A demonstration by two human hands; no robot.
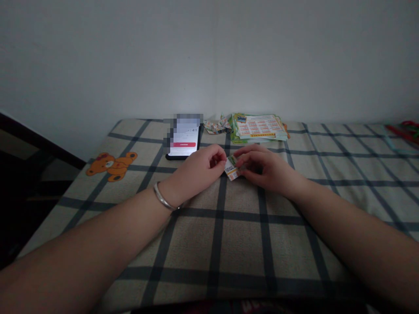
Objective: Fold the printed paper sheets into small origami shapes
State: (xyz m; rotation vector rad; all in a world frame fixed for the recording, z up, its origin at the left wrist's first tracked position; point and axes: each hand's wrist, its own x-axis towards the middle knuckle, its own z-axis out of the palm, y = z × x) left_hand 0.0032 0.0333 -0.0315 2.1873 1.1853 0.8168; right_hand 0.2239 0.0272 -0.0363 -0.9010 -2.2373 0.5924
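Observation:
A small folded piece of printed paper [232,168], white with green and orange parts, is between my two hands above the checked cloth. My right hand [262,165] grips its right side between thumb and fingers. My left hand [204,165], with a silver bangle at the wrist, is closed in a pinch at the paper's left edge. Behind the hands lies a stack of printed sheets [262,126] in white, green and orange. Some folded paper pieces [216,126] rest just left of that stack.
A phone [183,139] with a lit screen lies behind my left hand. An orange bear figure [111,165] shows on the checked cloth [242,244] at the left. Red and green items [407,131] are at the far right. A pale wall [209,56] rises behind.

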